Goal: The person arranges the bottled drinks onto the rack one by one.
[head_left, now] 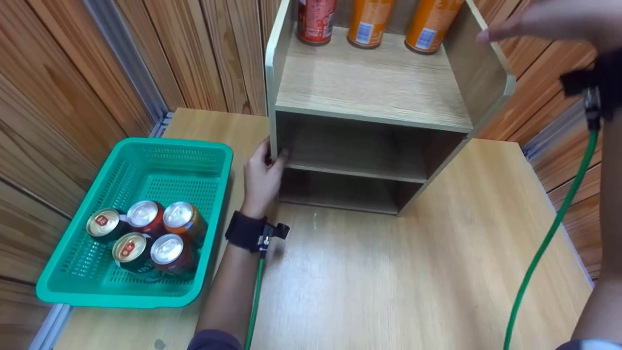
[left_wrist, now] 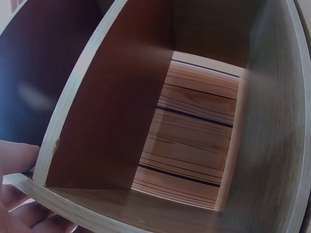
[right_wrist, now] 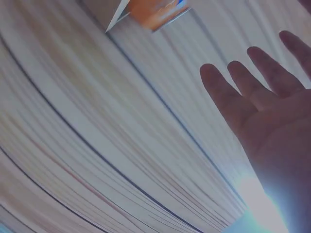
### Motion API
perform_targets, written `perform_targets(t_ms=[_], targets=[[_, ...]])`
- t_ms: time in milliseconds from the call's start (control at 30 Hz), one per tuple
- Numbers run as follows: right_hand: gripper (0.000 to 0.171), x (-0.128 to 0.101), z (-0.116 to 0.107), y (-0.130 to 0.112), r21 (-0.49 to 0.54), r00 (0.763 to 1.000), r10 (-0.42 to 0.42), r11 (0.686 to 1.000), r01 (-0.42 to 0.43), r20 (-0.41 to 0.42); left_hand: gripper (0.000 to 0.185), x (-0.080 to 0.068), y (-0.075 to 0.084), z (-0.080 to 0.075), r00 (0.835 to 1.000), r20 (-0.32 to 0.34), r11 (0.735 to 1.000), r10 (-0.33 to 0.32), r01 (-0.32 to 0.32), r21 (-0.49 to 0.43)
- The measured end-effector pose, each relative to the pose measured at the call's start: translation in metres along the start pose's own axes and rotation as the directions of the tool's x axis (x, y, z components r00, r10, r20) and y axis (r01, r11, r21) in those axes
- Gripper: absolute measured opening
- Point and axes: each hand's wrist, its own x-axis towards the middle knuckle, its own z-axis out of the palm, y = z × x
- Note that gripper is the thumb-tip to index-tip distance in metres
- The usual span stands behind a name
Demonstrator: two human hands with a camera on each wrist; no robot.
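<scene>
A wooden shelf unit [head_left: 374,92] stands on the table [head_left: 388,282]. On its top level stand a red can [head_left: 316,20] and two orange cans [head_left: 369,22]. My left hand [head_left: 262,175] grips the unit's left front edge, thumb inside the middle opening; the left wrist view shows the left hand's fingers [left_wrist: 19,204] against the shelf board [left_wrist: 97,121]. My right hand [head_left: 544,22] hovers empty above the unit's right wall, fingers straight; the right wrist view shows the same spread fingers [right_wrist: 252,92] and a blurred orange can [right_wrist: 155,12].
A green plastic basket [head_left: 141,160] sits at the table's left edge and holds several cans [head_left: 146,233]. Wood-panelled walls enclose the table at the back and both sides. Green cables run from both wrist straps.
</scene>
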Motion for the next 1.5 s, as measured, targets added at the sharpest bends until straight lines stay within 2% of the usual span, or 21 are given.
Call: perform_targets(t_ms=[67,133,267,333,367,467,567,700,767,800,867,900,933,967,1033,1067,1100,1167,1233,1367,1500], targets=[[0.086,-0.014,0.006,-0.007,0.025,0.997,-0.021,0.999,0.023,-0.074,0.042,0.001,-0.001,-0.003,1.0,0.001,1.0,0.0,0.0,-0.003],[0.086,-0.029,0.013,-0.014,-0.006,0.983,-0.067,0.998,0.067,-0.173,0.041,0.003,-0.001,-0.005,1.0,-0.008,1.0,0.01,-0.01,0.003],[0.08,-0.052,0.028,-0.021,-0.096,0.905,-0.264,0.965,0.246,-0.333,0.04,0.007,-0.002,-0.01,1.0,-0.022,1.0,0.02,-0.019,0.021],[0.081,-0.061,0.035,-0.023,-0.138,0.85,-0.358,0.934,0.331,-0.386,0.04,0.007,-0.003,-0.011,1.0,-0.019,1.0,0.014,-0.014,0.021],[0.082,-0.064,0.038,-0.023,-0.159,0.823,-0.406,0.914,0.374,-0.396,0.04,0.007,-0.004,-0.012,1.0,-0.018,1.0,0.011,-0.01,0.019],[0.083,-0.079,0.047,-0.026,-0.175,0.782,-0.468,0.882,0.437,-0.41,0.04,0.007,-0.005,-0.013,1.0,-0.016,1.0,0.005,-0.005,0.006],[0.082,-0.092,0.056,-0.027,-0.151,0.763,-0.479,0.874,0.462,-0.434,0.04,0.006,-0.006,-0.012,1.0,-0.024,1.0,0.005,-0.005,0.023],[0.079,-0.104,0.071,-0.024,-0.089,0.751,-0.434,0.886,0.454,-0.498,0.041,0.005,-0.006,-0.011,0.999,-0.033,0.998,0.014,-0.012,0.063],[0.08,-0.108,0.081,-0.023,-0.066,0.735,-0.41,0.891,0.449,-0.539,0.041,0.006,-0.006,-0.011,0.999,-0.031,0.998,0.022,-0.02,0.068],[0.081,-0.11,0.086,-0.023,-0.046,0.725,-0.395,0.892,0.45,-0.564,0.041,0.006,-0.006,-0.011,0.999,-0.029,0.997,0.024,-0.022,0.068],[0.083,-0.113,0.098,-0.025,0.065,0.703,-0.332,0.879,0.473,-0.629,0.041,0.007,-0.006,-0.011,0.999,-0.032,0.997,0.034,-0.031,0.071],[0.081,-0.114,0.106,-0.027,0.143,0.684,-0.288,0.855,0.499,-0.67,0.041,0.007,-0.006,-0.011,0.999,-0.035,0.997,0.038,-0.036,0.074],[0.08,-0.114,0.114,-0.028,0.224,0.661,-0.236,0.816,0.532,-0.712,0.041,0.006,-0.006,-0.012,0.998,-0.038,0.996,0.044,-0.042,0.076],[0.079,-0.115,0.123,-0.03,0.305,0.64,-0.181,0.763,0.57,-0.746,0.041,0.006,-0.006,-0.012,0.998,-0.041,0.996,0.048,-0.044,0.077],[0.076,-0.117,0.141,-0.034,0.438,0.594,-0.059,0.618,0.653,-0.802,0.041,0.005,-0.007,-0.012,0.998,-0.046,0.995,0.054,-0.05,0.081],[0.076,-0.118,0.15,-0.034,0.473,0.572,-0.004,0.555,0.684,-0.821,0.04,0.004,-0.008,-0.012,0.997,-0.046,0.995,0.055,-0.051,0.083],[0.075,-0.118,0.159,-0.033,0.496,0.557,0.042,0.513,0.7,-0.83,0.04,0.004,-0.008,-0.012,0.997,-0.045,0.995,0.056,-0.052,0.086],[0.076,-0.12,0.175,-0.031,0.539,0.549,0.122,0.451,0.712,-0.827,0.04,0.003,-0.009,-0.012,0.998,-0.04,0.995,0.053,-0.05,0.085],[0.075,-0.121,0.19,-0.026,0.571,0.549,0.185,0.416,0.708,-0.815,0.039,0.003,-0.01,-0.012,0.998,-0.042,0.995,0.054,-0.05,0.086],[0.07,-0.122,0.215,-0.016,0.63,0.569,0.274,0.405,0.663,-0.775,0.039,0.005,-0.01,-0.011,0.998,-0.03,0.997,0.05,-0.048,0.055],[0.068,-0.117,0.233,-0.01,0.679,0.598,0.325,0.396,0.617,-0.733,0.039,0.006,-0.009,-0.012,0.999,-0.025,0.999,0.035,-0.034,0.026]])
